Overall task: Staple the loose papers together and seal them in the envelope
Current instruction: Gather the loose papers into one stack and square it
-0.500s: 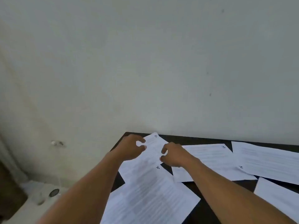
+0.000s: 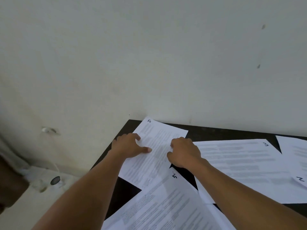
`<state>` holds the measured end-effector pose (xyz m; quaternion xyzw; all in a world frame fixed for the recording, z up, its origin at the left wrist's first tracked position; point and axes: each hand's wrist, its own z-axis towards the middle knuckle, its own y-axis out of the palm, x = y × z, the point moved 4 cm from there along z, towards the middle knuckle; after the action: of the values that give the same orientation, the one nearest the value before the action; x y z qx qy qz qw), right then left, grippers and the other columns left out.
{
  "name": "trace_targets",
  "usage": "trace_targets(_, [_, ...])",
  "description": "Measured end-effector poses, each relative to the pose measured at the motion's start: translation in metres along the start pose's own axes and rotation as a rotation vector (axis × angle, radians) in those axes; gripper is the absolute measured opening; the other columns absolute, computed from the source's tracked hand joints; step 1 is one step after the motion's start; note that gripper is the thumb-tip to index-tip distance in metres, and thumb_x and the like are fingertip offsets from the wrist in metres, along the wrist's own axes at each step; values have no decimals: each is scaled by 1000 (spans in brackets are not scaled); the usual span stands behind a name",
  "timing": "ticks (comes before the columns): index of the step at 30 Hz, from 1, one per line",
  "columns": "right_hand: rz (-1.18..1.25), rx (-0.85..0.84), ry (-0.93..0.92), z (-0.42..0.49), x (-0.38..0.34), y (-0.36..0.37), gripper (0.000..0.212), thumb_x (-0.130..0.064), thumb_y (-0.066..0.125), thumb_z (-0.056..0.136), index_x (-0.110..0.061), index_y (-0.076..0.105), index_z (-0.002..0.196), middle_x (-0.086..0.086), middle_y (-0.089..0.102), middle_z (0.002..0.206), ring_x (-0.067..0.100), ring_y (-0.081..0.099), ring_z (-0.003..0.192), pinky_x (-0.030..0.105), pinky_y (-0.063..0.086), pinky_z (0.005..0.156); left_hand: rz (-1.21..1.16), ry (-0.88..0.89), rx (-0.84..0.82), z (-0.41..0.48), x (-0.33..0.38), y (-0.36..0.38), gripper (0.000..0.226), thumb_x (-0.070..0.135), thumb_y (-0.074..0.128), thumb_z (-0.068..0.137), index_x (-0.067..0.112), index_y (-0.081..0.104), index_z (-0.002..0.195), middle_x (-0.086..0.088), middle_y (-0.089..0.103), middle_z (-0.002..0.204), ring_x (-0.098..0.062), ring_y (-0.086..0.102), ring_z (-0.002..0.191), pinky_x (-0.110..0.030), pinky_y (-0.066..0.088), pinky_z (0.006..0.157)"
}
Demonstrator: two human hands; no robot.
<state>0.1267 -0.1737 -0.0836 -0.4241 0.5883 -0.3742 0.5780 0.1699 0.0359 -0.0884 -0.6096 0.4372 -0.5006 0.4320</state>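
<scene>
Several printed sheets lie scattered on a black table (image 2: 216, 132). The sheet marked 1 (image 2: 159, 135) lies at the far left corner, tilted. My left hand (image 2: 131, 145) holds its left edge, thumb lying on top of the print. My right hand (image 2: 184, 153) grips its right edge with curled fingers. The sheet marked 5 (image 2: 166, 205) lies nearest me and overlaps the lower end of sheet 1. The sheet marked 3 (image 2: 240, 160) lies to the right, and the sheet marked 2 (image 2: 299, 156) is at the right border. No stapler or envelope is in view.
A pale wall (image 2: 149, 55) stands right behind the table's far edge. The table's left edge drops to a light floor with a white cable and a small dark round object (image 2: 55, 180). A dark brown shape (image 2: 10, 180) fills the lower left.
Both hands have settled on the sides of sheet 1, the left thumb now flat on it. The sheet has shifted slightly toward the table's left corner. The view tilted a little.
</scene>
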Motion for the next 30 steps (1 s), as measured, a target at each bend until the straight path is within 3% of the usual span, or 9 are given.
trace_targets(4, [57,-2,30,5,4,8,38,-29,57,90,-18,57,126,8,50,129,31,38,126,38,45,95,39,-53,80,-9,-11,-6,97,91,65,51,36,56,131,4,58,134,-23,50,124,-44,33,102])
trace_targets(9, [117,-5,75,12,1,14,41,-30,60,90,-21,55,129,11,45,134,35,33,128,34,39,89,-151,-27,153,-20,-12,-9,59,61,81,69,34,63,118,7,60,127,-21,54,117,-41,31,99])
trace_targets(13, [275,32,84,13,3,9,49,-34,63,89,-25,53,136,7,49,137,32,39,129,34,36,95,-426,91,194,-28,-5,-20,26,20,71,91,19,70,117,-2,62,113,-18,60,86,-20,44,69])
trace_targets(17, [481,103,92,1,7,-13,49,-37,68,84,-28,56,131,7,48,138,28,48,124,37,44,102,-621,147,378,-49,2,-54,19,13,63,97,19,73,111,-3,66,103,-12,56,60,-10,41,48])
trace_targets(18, [548,113,80,-4,7,-22,49,-37,69,84,-27,57,130,6,50,136,26,51,121,36,46,100,-663,157,402,-55,5,-63,19,13,63,97,20,74,110,-1,67,107,-12,60,66,-9,42,51])
trace_targets(20, [678,104,48,-15,6,-42,46,-36,70,88,-24,58,131,2,53,131,21,55,115,28,47,88,-749,180,430,-68,12,-83,19,14,64,96,24,75,109,3,67,119,-14,65,93,-13,48,70])
trace_targets(23, [871,75,8,-39,3,-80,39,-33,70,90,-23,61,127,-4,54,112,11,56,96,21,45,70,-877,235,424,-92,31,-106,19,14,67,94,26,76,106,7,69,119,-21,64,116,-33,51,99])
trace_targets(26, [1004,89,9,-64,9,-115,31,-27,74,88,-20,66,117,3,61,108,14,63,89,33,60,77,-968,268,403,-119,52,-122,21,13,69,93,25,77,108,10,71,115,-30,63,119,-44,48,107])
trace_targets(30, [943,269,8,-99,43,-156,20,-10,70,90,-15,70,110,9,67,111,25,70,94,41,62,83,-935,344,333,-147,87,-123,23,19,74,90,23,75,112,12,68,113,-15,62,118,-39,45,110])
